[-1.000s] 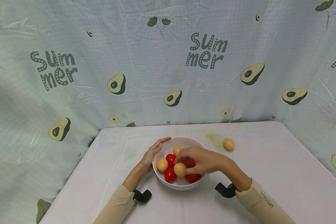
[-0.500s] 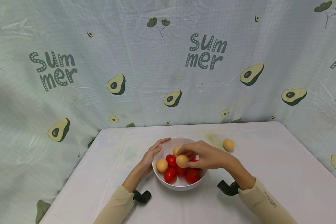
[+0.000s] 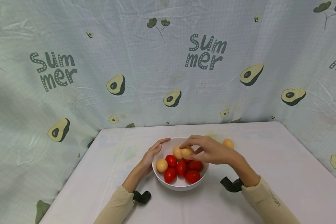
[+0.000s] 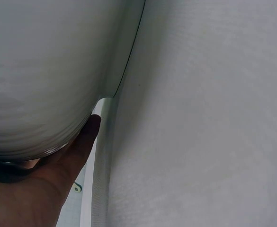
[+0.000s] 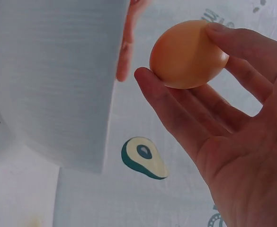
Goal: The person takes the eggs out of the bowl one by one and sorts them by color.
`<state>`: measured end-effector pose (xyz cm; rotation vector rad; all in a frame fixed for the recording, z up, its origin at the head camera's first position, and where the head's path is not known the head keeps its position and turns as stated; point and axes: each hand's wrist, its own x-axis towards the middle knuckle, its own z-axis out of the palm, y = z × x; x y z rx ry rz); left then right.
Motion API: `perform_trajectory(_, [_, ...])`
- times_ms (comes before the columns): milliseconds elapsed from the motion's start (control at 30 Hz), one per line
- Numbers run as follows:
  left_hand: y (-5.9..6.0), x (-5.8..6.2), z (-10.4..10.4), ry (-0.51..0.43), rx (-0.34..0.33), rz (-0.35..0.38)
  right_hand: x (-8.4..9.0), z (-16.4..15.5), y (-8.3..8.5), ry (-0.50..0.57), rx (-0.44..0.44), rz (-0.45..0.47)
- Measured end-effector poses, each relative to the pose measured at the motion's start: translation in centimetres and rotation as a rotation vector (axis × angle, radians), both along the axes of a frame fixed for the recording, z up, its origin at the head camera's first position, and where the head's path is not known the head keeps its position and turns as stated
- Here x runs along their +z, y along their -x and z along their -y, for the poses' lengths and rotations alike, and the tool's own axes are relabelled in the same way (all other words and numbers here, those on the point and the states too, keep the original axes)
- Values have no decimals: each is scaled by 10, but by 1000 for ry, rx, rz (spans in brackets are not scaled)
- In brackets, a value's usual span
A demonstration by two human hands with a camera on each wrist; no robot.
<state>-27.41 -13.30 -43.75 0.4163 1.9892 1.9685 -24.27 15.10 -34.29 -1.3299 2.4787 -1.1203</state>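
Note:
A white bowl stands on the table and holds several red tomatoes and two tan eggs. My right hand pinches a third egg between thumb and fingertips, above the bowl's far side. In the right wrist view that egg sits at my fingertips, beside the bowl's outer wall. My left hand rests with straight fingers against the bowl's left rim. In the left wrist view its palm lies against the bowl's wall.
Another tan egg lies on the white table to the right of the bowl, just behind my right hand. An avocado-print cloth hangs behind the table and wraps both sides. Black wrist mounts sit near the table's front.
My right hand has lifted the egg from among the tomatoes at the bowl's front, up and toward the far right. The left hand and the bowl have stayed put.

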Motion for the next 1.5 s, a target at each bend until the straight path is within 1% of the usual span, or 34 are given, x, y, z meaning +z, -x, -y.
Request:
perform_trajectory(233, [0,-1,0,-4,-8,-3,4,-10,3,-1,-5,-77])
perform_trajectory(500, [1,-1,0,-2,-4,-10,9,-24,7,11,-54,-142])
perform_trajectory(600, [1,-1,0,-4,-7,-9,9,-30,9,21,-82,-144])
perform_trajectory(833, [1,-1,0,-21,-20,-11,12,-45,13,25,-174,-111])
perform_trajectory(1067, [2,-1,0,-13,-15,-11,13,-64,19,-6,-281,-125])
perform_trajectory(1367, [2,-1,1,-13,-14,-5,11,-86,28,-5,-326,-116])
perform_trajectory(1500, [2,-1,1,-8,-13,-12,12,-98,28,-6,-355,-138])
